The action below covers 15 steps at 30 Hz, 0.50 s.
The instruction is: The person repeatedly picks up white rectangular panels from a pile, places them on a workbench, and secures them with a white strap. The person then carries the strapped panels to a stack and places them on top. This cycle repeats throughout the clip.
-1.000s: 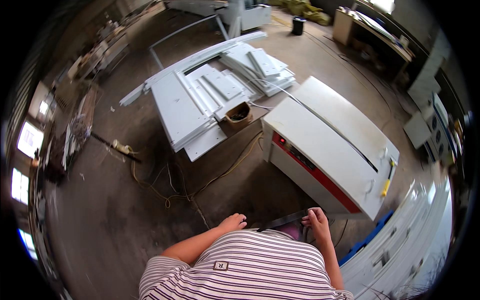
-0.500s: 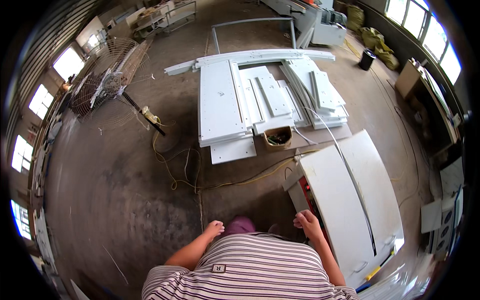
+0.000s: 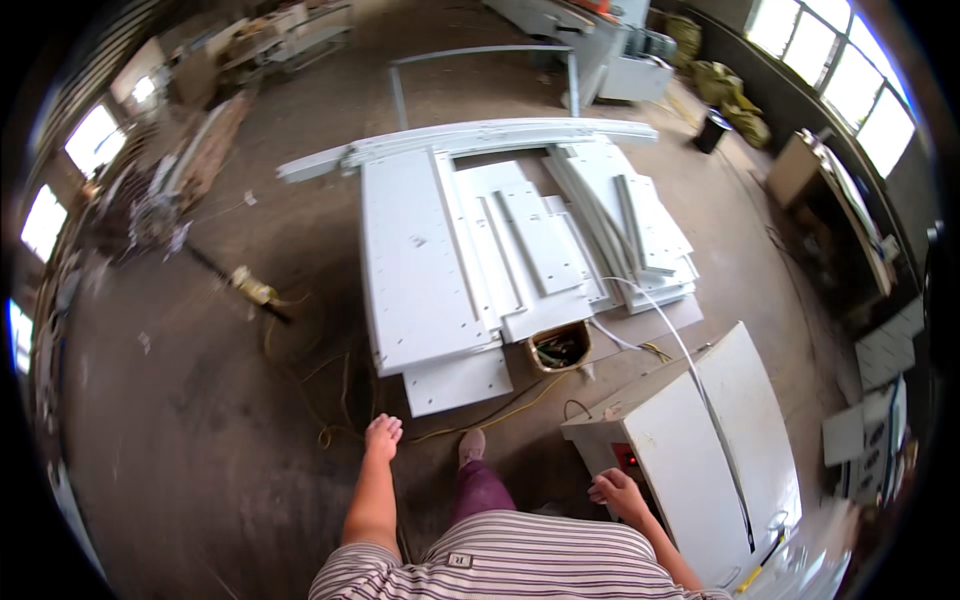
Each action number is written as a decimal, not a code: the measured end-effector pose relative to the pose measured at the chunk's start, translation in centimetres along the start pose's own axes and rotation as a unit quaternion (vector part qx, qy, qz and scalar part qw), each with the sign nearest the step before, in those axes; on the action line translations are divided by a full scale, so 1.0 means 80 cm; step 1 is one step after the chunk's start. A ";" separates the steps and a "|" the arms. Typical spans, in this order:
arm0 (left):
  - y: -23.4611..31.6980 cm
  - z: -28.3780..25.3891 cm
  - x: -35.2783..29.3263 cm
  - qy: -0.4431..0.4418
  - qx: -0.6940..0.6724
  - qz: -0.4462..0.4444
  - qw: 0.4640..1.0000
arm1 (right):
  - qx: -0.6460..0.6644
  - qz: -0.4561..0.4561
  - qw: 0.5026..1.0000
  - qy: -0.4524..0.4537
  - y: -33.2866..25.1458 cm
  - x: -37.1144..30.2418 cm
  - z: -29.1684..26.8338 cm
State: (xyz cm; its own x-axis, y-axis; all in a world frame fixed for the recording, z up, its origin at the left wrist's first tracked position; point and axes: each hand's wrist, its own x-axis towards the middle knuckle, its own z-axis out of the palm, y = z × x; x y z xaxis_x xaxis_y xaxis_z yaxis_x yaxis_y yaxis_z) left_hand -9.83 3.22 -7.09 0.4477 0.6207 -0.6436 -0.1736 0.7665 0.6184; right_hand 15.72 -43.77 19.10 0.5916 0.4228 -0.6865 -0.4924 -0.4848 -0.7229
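My left hand is held out in front of me with its fingers loosely apart and nothing in it. Just beyond it lies the near white panel, which sticks out from under a stack of drilled white panels; hand and panel look apart. Beside the white cabinet-like machine, my right hand hangs with its fingers curled in, and no object shows in it. A red switch panel sits on that machine's side near the hand. A white strip runs over the machine's top toward the panels.
An open cardboard box of small dark items stands at the stack's near edge. Long white strips lie across its far end. Yellow cable trails over the floor. A pole with a yellowish box stands left; a black bin stands far right.
I have moved closer to the panel stack, and a foot now shows ahead. My left arm has swung forward with its fingers loosened; my right hand stays curled beside the machine.
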 end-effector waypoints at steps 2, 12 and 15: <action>0.029 0.032 0.067 0.029 -0.015 -0.044 0.999 | -0.019 0.033 0.999 -0.001 -0.017 0.009 0.021; 0.032 0.089 0.229 0.127 -0.071 -0.070 0.987 | 0.011 0.115 0.991 0.071 -0.054 0.030 0.059; 0.016 0.088 0.217 0.087 -0.049 -0.019 0.995 | -0.001 0.121 0.990 0.067 -0.057 0.043 0.047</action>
State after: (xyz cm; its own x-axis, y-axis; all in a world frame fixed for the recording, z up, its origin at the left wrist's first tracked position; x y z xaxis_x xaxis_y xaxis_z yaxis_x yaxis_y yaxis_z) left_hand 3.89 13.84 -14.28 0.2982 0.6043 -0.7389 -0.2477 0.7966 0.5515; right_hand 17.60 -37.18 19.72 0.5364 0.1891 -0.8225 -0.6282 -0.5613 -0.5387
